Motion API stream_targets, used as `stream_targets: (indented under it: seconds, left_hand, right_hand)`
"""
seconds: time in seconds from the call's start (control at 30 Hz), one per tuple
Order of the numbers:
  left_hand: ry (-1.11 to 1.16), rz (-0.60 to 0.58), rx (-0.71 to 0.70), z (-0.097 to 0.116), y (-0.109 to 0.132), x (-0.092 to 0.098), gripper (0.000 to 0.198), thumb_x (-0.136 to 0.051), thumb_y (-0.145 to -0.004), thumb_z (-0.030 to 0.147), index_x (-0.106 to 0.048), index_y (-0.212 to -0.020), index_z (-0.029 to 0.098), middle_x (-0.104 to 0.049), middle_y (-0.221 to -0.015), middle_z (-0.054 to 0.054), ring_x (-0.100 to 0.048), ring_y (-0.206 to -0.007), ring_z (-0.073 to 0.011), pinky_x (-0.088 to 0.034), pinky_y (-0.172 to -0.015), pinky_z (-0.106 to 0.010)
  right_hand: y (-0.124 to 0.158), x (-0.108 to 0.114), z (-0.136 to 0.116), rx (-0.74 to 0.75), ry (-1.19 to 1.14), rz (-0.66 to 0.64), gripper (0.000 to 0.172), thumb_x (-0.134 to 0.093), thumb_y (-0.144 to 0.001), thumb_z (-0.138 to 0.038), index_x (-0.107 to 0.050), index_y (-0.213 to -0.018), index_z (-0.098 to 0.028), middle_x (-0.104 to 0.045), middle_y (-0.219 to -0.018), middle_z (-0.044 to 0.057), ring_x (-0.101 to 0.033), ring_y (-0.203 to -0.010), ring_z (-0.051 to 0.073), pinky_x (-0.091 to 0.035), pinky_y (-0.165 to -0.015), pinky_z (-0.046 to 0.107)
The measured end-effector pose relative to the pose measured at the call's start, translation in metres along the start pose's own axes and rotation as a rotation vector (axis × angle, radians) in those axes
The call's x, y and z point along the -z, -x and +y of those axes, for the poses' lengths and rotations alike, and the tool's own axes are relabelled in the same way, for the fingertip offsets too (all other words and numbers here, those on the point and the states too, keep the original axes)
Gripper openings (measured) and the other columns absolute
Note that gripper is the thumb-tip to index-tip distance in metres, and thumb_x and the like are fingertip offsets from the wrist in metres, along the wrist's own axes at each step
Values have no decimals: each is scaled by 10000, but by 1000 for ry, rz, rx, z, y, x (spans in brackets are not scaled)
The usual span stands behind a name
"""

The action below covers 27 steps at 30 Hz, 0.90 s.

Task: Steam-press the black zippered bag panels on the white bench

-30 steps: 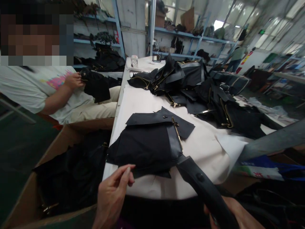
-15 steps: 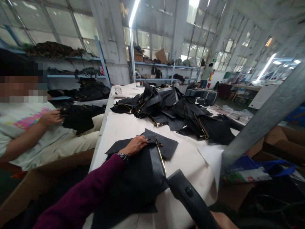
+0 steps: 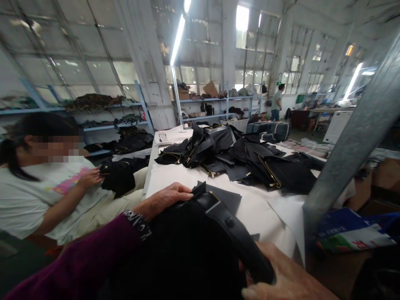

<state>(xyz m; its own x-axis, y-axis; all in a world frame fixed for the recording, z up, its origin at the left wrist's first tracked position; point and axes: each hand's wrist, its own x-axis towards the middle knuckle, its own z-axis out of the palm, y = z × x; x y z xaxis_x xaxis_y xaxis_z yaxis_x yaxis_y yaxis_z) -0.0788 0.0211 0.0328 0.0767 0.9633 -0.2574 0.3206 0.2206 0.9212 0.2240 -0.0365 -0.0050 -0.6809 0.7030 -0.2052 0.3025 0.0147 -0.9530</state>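
Observation:
My left hand (image 3: pixel 170 198) pinches the upper edge of a black fabric piece (image 3: pixel 181 250) between thumb and fingers. The piece hangs toward me, and a bit of gold trim (image 3: pixel 213 193) shows near its top edge. In my right hand (image 3: pixel 281 266) is a black handheld tool (image 3: pixel 242 235) with a button on its body. Its front end lies against the top right of the fabric, and the exact contact is hidden. Behind it, a flat dark grey piece (image 3: pixel 228 198) rests on the white-covered table (image 3: pixel 265 221).
A heap of black pieces with gold zippers (image 3: pixel 225 146) covers the far table. A slanted metal post (image 3: pixel 346 137) stands at the right, beside a blue printed bag (image 3: pixel 346 231) and cardboard boxes (image 3: pixel 387 179). On the left sits a co-worker (image 3: pixel 46 187) handling black fabric.
My left hand has lifted the black fabric piece off the table toward me. The tool's front end has come over its upper edge, and my right hand shows more. The view has tilted up.

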Motion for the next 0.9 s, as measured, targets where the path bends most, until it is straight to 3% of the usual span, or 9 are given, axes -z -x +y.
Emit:
stream_targets:
  seconds: [0.1,0.27,0.4,0.5,0.63,0.8,0.9]
  left_hand:
    - [82,8,25,-2,10,-7,248,-739,-639,388,-703,-679,146,-683,-613,-14,-584,-523,-145,-426,-496,-229]
    - [271,-42,17,-10,20,-18,250,-757,-670,323,-735,-845,147,-728,-719,-24,-625,-592,-136,-462,-563,-216]
    - [443,-35,34,-16,29,-28,227,-787,-669,267,-728,-864,166,-746,-780,-26,-656,-643,-130,-498,-632,-216]
    - [542,22,36,-24,29,-35,258,-791,-672,235,-709,-908,169,-737,-739,-27,-674,-658,-142,-516,-642,-222]
    - [610,64,6,-35,25,-42,256,-776,-695,221,-703,-933,161,-745,-770,-45,-690,-680,-161,-537,-650,-232]
    - [669,31,-59,-36,25,-50,276,-762,-709,211,-710,-973,150,-755,-893,-62,-702,-770,-174,-544,-723,-236]
    - [658,127,5,-39,26,-57,331,-798,-657,226,-711,-974,189,-751,-966,-43,-693,-907,-214,-542,-803,-273]
  right_hand:
    - [-4,-5,-5,-4,-16,5,299,-724,-709,-354,-655,-949,-189,-607,-769,-24,-537,-647,132,-409,-547,208]
    - [2,-6,-29,-73,-38,30,305,-728,-694,-257,-632,-973,-178,-611,-796,-24,-559,-667,120,-405,-555,194]
    - [3,-4,-43,-52,-49,-8,230,-687,-717,-199,-610,-929,-157,-617,-728,-30,-556,-622,98,-394,-539,178]
    - [-5,0,-35,12,-147,-56,207,-689,-703,-234,-569,-856,-162,-542,-551,-74,-489,-455,69,-350,-433,158]
    - [-14,14,-18,141,-227,24,323,-663,-758,-420,-529,-891,-157,-523,-452,-68,-444,-365,79,-336,-376,171]
    - [0,28,-9,136,-218,101,391,-664,-762,-475,-526,-936,-154,-510,-442,-69,-423,-356,86,-334,-375,191]
    - [14,18,-5,65,-118,156,410,-741,-698,-400,-575,-996,-172,-610,-619,-29,-557,-528,131,-412,-480,206]
